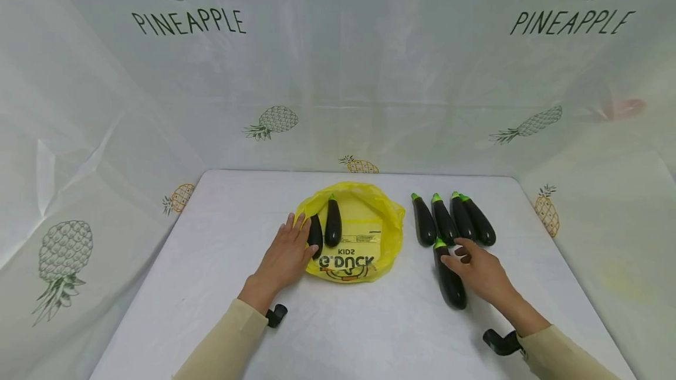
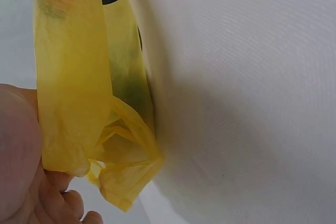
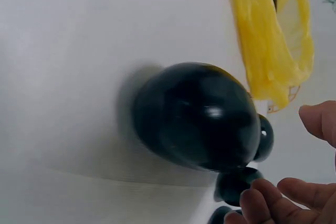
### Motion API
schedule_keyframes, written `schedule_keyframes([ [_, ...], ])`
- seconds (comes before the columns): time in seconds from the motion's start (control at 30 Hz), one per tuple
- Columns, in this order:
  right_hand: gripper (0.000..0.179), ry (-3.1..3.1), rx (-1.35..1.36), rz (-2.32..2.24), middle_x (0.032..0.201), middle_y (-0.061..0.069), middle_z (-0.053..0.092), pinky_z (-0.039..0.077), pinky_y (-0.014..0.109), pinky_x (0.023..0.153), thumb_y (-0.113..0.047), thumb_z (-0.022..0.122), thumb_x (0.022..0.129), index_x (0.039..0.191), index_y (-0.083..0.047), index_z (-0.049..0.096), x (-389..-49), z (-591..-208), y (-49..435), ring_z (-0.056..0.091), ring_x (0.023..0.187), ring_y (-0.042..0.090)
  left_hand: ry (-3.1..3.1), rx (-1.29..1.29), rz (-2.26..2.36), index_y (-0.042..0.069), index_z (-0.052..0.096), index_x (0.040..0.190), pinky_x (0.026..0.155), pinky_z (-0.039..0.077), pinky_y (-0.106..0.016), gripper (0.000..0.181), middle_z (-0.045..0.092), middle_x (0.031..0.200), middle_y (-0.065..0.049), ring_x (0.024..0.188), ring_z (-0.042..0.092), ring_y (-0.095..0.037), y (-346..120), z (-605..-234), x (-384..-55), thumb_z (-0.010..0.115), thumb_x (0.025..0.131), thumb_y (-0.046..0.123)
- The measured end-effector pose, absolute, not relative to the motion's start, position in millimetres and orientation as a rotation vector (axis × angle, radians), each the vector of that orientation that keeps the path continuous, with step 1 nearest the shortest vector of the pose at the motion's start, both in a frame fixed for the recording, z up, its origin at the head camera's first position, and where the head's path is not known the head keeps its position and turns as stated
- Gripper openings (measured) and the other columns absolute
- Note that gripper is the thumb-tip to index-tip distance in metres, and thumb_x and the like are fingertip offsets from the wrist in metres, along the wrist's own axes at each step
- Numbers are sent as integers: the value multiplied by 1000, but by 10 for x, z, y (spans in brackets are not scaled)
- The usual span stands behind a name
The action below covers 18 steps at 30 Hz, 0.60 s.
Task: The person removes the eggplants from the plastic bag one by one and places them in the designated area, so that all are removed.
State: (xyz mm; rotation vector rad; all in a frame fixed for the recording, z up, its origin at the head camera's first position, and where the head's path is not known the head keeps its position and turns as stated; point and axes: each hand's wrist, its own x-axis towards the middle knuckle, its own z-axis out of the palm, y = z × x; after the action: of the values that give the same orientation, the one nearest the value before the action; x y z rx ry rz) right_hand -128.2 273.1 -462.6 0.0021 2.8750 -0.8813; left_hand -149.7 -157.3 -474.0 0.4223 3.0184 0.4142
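Observation:
My left hand (image 1: pixel 285 251) lies along the left rim of a yellow plastic bag (image 1: pixel 393 251), its fingers extended and its thumb beside an eggplant (image 1: pixel 315 233) that the hand partly covers. A second eggplant (image 1: pixel 334 221) lies in the bag to the right, green stem pointing away. Over the near eggplant (image 1: pixel 451 286) hovers my right hand (image 1: pixel 480 271), thumb and fingers spread apart. The right wrist view shows that eggplant's rounded dark end (image 3: pixel 197 116) with a gap between it and the fingers.
Behind the near eggplant, several more eggplants (image 1: pixel 424 221) lie side by side with stems pointing away. All are on a white table (image 1: pixel 369 333). A pineapple-printed curtain (image 1: pixel 401 75) hangs behind and at both sides.

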Motion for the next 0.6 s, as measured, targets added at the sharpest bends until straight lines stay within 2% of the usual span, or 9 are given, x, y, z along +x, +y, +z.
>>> schedule_keyframes([
  [0.37, 66, 2984, -93, -957, 125, 26, 69, 62, 45, 76, -38, 71, 102, 147, 6, 53, -1440, -4513, 2604, 67, 112, 41, 3025, 441, 360, 3, 28, 167, 133, 15, -54, 69, 20, 175, -18, 164, 8, -38, -1598, -4696, -1510, 48, 113, 41],
  [0.6, 64, 2993, -181, -974, 128, 25, 68, 60, 52, 86, -35, 71, 102, 148, 5, 53, -1596, -4433, 2318, 67, 111, 38, 3025, 443, 375, 3, 29, 166, 133, 15, -54, 69, 21, 175, -19, 164, 9, -38, -1607, -4690, -1511, 50, 113, 41],
])
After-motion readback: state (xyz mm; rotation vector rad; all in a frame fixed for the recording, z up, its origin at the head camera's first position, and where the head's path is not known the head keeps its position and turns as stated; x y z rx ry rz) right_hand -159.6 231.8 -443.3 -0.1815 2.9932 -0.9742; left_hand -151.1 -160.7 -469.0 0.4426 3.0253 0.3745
